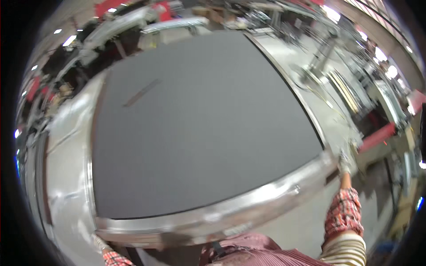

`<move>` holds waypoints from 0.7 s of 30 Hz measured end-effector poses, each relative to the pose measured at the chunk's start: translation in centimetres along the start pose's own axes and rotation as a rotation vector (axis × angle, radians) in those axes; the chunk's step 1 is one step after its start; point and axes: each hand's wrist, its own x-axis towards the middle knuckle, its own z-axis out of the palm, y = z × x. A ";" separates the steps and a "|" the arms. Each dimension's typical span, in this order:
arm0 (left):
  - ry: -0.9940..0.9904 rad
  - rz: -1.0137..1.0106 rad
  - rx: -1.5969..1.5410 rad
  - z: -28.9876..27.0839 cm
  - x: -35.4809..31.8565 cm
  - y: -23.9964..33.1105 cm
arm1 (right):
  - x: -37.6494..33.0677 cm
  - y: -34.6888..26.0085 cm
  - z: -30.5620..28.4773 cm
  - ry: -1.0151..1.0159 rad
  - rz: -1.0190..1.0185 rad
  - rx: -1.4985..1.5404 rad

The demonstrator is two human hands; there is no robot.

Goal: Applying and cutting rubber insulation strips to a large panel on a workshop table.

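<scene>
A large dark grey panel lies flat in front of me, with a shiny metal edge along its near side. My left hand, in a pale glove, is beside the near left corner of that edge. My right hand, also gloved, is just beyond the near right corner, with the arm stretched out. Motion smears the fingers of both hands, so I cannot tell whether either one grips the edge. On the panel's far left part lies a thin brownish strip.
A pale metal surface runs along the left. To the right stand a metal post on a round base, a loose cable and a red bar. Cluttered benches with long metal parts fill the back.
</scene>
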 end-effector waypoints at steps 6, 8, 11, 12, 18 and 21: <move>-0.256 0.094 0.070 6.4 -1.5 8.7 | 1.0 -5.3 4.0 0.156 -0.618 -0.445; -0.173 0.296 0.472 10.7 -1.7 11.2 | 1.2 -7.8 8.2 -0.002 -0.499 -0.609; -0.338 0.246 0.585 16.0 -1.5 14.5 | 1.4 -11.9 14.2 -0.229 -0.445 -0.889; -0.229 0.232 0.699 17.8 -1.3 15.5 | 1.3 -12.7 15.9 -0.235 -0.451 -0.885; -0.248 0.390 0.692 22.3 -0.5 18.4 | 1.0 -15.2 20.6 -0.015 -0.409 -0.861; -0.242 0.346 0.709 22.9 -0.1 18.4 | 1.0 -15.5 20.9 -0.019 -0.447 -0.916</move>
